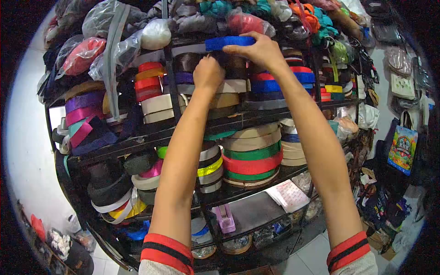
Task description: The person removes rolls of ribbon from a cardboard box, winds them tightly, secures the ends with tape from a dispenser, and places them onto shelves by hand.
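My right hand (262, 51) grips a roll of blue webbing (219, 44) by its right end, thumb below and fingers over the top. The roll is held near the top compartment of the shelf, in front of the bagged goods. Just below it and to the left, my left hand (209, 73) is closed, with its fingers curled toward the rolls. What it pinches, if anything, is hidden. Dark brown webbing rolls (187, 63) lie beside this hand, and a beige roll (234, 85) is at its right.
A black metal shelf rack (238, 120) holds stacked webbing rolls, including a broad red roll (253, 164). Plastic-wrapped bundles (156, 34) crowd the top. A purple tape dispenser (225, 218) and white papers (289, 196) lie on a lower shelf. A printed bag (403, 149) hangs at right.
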Available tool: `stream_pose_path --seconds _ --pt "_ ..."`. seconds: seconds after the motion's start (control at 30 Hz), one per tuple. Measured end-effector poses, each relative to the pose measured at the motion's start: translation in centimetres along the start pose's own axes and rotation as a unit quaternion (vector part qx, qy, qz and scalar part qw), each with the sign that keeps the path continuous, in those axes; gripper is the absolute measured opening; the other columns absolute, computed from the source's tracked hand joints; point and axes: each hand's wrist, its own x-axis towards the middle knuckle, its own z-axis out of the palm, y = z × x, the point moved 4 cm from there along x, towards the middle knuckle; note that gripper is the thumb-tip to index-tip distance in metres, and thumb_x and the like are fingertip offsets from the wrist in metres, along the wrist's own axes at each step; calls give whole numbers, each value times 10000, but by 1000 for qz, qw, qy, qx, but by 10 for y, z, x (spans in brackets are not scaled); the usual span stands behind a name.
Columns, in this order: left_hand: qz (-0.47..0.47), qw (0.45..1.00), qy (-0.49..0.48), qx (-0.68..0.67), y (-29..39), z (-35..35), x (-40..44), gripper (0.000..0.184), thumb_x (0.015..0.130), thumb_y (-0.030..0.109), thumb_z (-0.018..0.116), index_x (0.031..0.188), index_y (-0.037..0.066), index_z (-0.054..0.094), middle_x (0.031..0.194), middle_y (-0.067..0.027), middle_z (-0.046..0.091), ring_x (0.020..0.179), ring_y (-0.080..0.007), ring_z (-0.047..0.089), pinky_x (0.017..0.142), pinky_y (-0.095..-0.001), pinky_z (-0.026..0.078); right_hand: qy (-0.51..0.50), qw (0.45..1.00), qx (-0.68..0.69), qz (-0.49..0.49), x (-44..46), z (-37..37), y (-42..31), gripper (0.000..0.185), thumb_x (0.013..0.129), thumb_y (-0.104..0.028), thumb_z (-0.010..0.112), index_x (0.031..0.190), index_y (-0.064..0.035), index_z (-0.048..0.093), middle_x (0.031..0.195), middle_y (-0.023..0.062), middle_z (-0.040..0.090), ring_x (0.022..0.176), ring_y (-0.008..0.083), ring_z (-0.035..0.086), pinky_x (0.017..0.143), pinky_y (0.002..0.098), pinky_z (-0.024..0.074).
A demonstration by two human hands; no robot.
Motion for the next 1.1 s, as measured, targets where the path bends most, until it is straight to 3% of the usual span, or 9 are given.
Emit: stream_pose_path --seconds 0.1,0.27,0.37,0.57,0.77,0.8,0.83,0.9,1.1 --pt "12 1000 15 -13 2 -1 1 170 721 86 559 828 -37 608 873 -246 629 821 -414 616 756 -477 499 -43 999 17 -8 12 -1 12 854 485 -697 718 1062 -71 650 1006 158 655 944 265 633 851 349 481" --pt "-25 994 3 -107 -11 23 24 333 733 225 554 946 -21 626 972 -280 606 928 -448 575 837 -468 462 -15 999 41 -8 5 -4 21 878 478 -734 694 1062 -80 654 1008 151 655 951 262 629 858 358 477" --pt "15 990 -30 -136 2 12 26 344 740 242 552 945 -26 624 962 -285 604 936 -438 576 842 -468 454 -5 1000 31 -1 6 -5 26 889 476 -733 695 1080 -83 647 1028 157 649 974 266 621 881 367 465" --pt "-3 993 -29 -119 -7 12 30 340 714 181 530 951 -49 614 956 -296 601 948 -440 571 833 -471 449 -10 1000 13 -5 12 -2 34 901 477 -731 694 1090 -74 638 1047 168 641 1002 282 608 899 379 453" --pt "-53 987 14 -148 -13 15 29 441 698 155 515 1044 -118 522 975 -350 575 985 -471 542 885 -464 420 -51 996 -22 69 15 12 20 840 465 -698 721 1019 -70 661 1032 192 639 1006 311 604 889 383 459" --pt "-66 986 10 -154 -12 13 27 468 696 155 513 1071 -125 496 978 -358 570 987 -473 542 888 -463 418 -16 995 -85 58 14 16 17 870 475 -671 735 1065 -41 626 1039 225 626 1006 350 597 888 397 460" --pt "-78 984 7 -160 -10 12 27 497 694 156 511 1097 -131 470 981 -366 565 989 -474 541 891 -462 417 -9 992 -105 68 9 20 13 1008 507 -646 736 1204 38 488 1081 260 597 1020 380 583 895 413 455" --pt "-87 983 3 -162 -10 12 27 550 690 156 510 1143 -143 423 983 -377 558 991 -476 541 894 -459 417 39 987 -108 113 3 28 7 1181 496 -644 749 1256 152 320 1016 285 607 1008 355 592 881 388 457" --pt "-74 986 -3 -148 -11 13 26 650 677 143 528 1220 -164 347 986 -383 556 989 -481 543 899 -451 425 102 977 -49 180 -3 36 -9 1266 487 -578 800 1263 209 182 1170 322 511 1093 411 525 964 395 402"
